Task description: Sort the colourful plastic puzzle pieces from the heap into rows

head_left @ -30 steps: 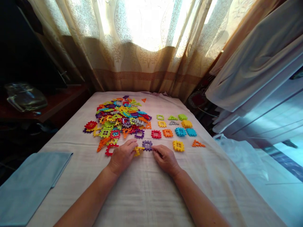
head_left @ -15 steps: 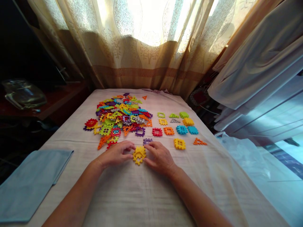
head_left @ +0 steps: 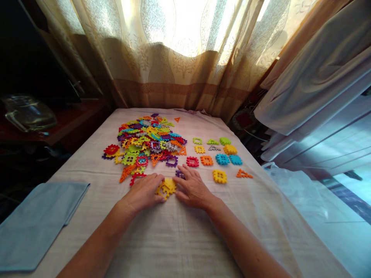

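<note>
Yellow piece (head_left: 166, 187) was pinned flat on the white cloth (head_left: 179, 239), between both hands. Left hand (head_left: 143, 192) was laid palm-down, fingers curled over the piece's left edge. Right hand (head_left: 192, 189) was held at its right edge, fingers spread and partly over a purple piece (head_left: 179, 174). Neither hand was closed in a fist. Pile of mixed pieces (head_left: 147, 141) was seen beyond, well apart from a folded blue cloth (head_left: 34, 220) at left.
</note>
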Available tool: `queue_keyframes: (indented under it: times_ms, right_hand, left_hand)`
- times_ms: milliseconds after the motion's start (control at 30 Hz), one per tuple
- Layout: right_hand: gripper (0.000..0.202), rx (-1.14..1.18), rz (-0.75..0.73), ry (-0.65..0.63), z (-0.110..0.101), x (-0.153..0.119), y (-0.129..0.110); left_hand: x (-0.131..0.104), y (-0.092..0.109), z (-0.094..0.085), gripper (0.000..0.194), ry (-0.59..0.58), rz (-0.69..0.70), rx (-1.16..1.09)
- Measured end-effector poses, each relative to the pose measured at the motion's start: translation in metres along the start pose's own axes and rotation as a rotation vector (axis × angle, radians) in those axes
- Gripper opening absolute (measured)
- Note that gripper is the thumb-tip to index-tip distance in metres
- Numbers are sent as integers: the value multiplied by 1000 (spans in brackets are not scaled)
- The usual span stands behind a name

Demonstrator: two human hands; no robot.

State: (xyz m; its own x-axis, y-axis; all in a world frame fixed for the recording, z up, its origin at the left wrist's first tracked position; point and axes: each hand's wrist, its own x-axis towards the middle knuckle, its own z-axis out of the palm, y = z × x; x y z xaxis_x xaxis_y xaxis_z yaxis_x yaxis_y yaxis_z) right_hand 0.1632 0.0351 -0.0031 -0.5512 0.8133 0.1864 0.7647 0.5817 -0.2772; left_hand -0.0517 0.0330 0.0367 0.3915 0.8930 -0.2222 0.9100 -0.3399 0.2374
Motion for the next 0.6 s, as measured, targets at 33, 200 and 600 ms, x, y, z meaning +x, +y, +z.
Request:
queue_keyframes:
  times_ms: [33, 200, 600]
  right_hand:
    - [50, -5, -1, -16, -1, 1, 0]
    - [48, -7, 7, -67, -2, 9, -4]
    - [38, -66, 96, 282, -33, -20, 81]
  left_hand:
    - [-1, -4, -3, 44, -15, -23, 14]
    - [-2, -22, -11, 48, -46, -92, 19]
    - [-1, -24, -4, 54, 3, -94, -3]
